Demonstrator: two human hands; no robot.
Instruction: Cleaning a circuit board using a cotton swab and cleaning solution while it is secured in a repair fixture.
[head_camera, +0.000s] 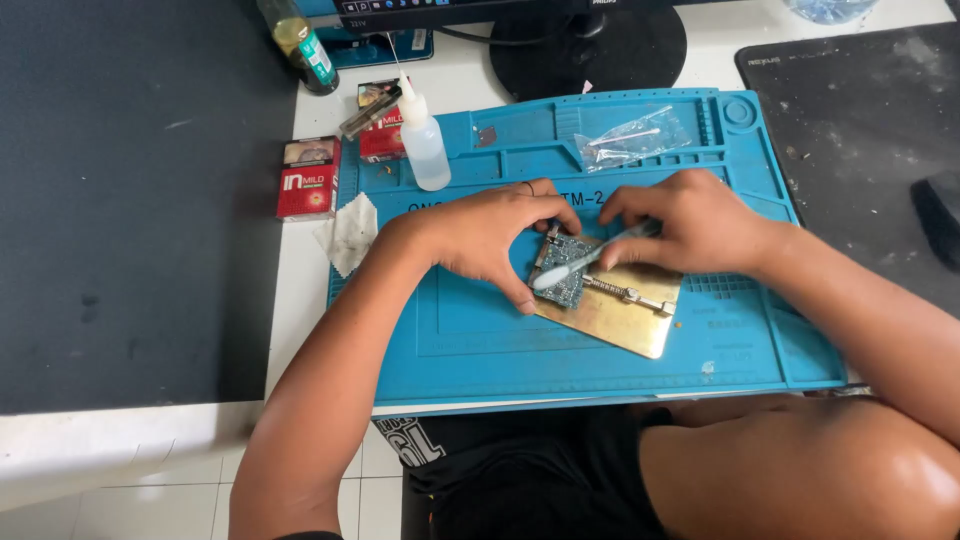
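A small blue-green circuit board (568, 283) is clamped on a brass-coloured metal holder plate (630, 320) that lies on a blue work mat (480, 350). My left hand (490, 235) rests on the mat and steadies the board's left edge with thumb and fingers. My right hand (695, 220) grips a white toothbrush (575, 265), whose head lies on the board.
A clear squeeze bottle (424, 140) stands at the mat's upper left. Beside it are two red packs (308, 178), a crumpled tissue (347, 232) and a green-capped bottle (300, 42). A clear plastic bag (632, 138) lies at the mat's top. A monitor base (590, 45) and black mat (870, 120) sit behind.
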